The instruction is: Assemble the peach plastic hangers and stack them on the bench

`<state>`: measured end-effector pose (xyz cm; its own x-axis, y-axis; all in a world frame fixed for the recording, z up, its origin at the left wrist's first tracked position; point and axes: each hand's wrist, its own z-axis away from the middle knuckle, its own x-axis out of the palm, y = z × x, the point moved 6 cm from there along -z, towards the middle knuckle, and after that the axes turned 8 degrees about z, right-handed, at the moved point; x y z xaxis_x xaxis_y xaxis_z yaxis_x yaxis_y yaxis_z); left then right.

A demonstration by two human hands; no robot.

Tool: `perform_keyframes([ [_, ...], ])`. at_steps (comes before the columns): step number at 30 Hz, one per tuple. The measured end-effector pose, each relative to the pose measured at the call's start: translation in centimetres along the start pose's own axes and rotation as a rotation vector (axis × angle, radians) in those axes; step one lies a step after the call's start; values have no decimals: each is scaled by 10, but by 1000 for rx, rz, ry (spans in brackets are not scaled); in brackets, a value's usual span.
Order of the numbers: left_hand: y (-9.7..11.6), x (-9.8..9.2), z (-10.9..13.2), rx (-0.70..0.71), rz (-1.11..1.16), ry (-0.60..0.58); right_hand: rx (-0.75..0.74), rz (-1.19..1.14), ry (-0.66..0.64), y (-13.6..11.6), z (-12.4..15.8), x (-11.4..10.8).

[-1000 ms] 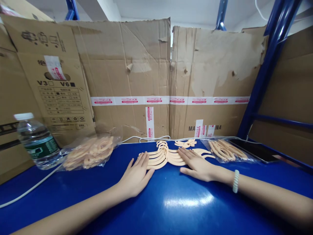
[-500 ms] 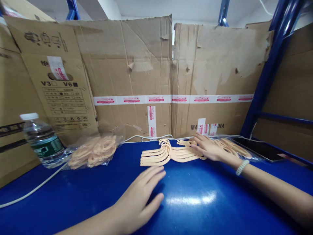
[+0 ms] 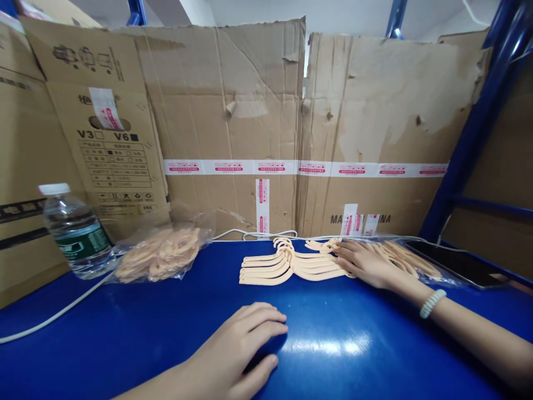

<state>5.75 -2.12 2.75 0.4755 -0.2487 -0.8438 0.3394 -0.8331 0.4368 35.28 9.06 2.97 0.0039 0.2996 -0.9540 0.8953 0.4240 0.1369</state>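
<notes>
Several small beige hangers [image 3: 266, 271] lie overlapped in a row on the blue table, their hooks bunched at the back. My right hand [image 3: 364, 264] reaches over their right arms, fingers stretched out and touching or just above the ends; a beaded bracelet is on that wrist. Its fingertips also lie beside more beige hanger pieces [image 3: 320, 245] behind the row, partly covered by the hand. My left hand [image 3: 245, 339] is low over the table in front of the hangers, thumb apart from the loosely curved fingers, with nothing in it.
A clear bag of beige pieces [image 3: 162, 255] and a water bottle [image 3: 79, 239] stand at left. More beige hangers [image 3: 402, 258] on plastic and a dark phone or tablet [image 3: 458, 264] lie at right. Cardboard sheets [image 3: 233, 133] wall the back; a white cable [image 3: 62, 325] crosses the left.
My left hand has drawn back slightly, toward me, away from the hangers. My right hand remains at the hangers' right ends. The camera view has shifted a little.
</notes>
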Motion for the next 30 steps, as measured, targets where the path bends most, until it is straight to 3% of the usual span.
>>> perform_keyframes([
  [10, 4, -4, -3, -24, 103, 31, 44, -162, 82, -1, 6, -13],
  [14, 5, -9, -6, -29, 201, 66, 68, -313, 187, 1, 4, -21],
  [18, -2, -14, -7, -123, 281, 117, 106, -430, 329, 0, 3, -31],
  [20, -10, -15, -7, -210, 350, 169, 153, -615, 355, -10, 5, -35],
  [22, -21, -14, -7, -302, 508, 216, 193, -939, 284, -30, 8, -34],
  [26, -32, -2, -9, -405, 985, 232, 128, -1658, -103, -107, 21, -27],
  [30, -28, 0, -14, -357, 1202, 283, 31, -1998, -448, -168, 37, -25],
])
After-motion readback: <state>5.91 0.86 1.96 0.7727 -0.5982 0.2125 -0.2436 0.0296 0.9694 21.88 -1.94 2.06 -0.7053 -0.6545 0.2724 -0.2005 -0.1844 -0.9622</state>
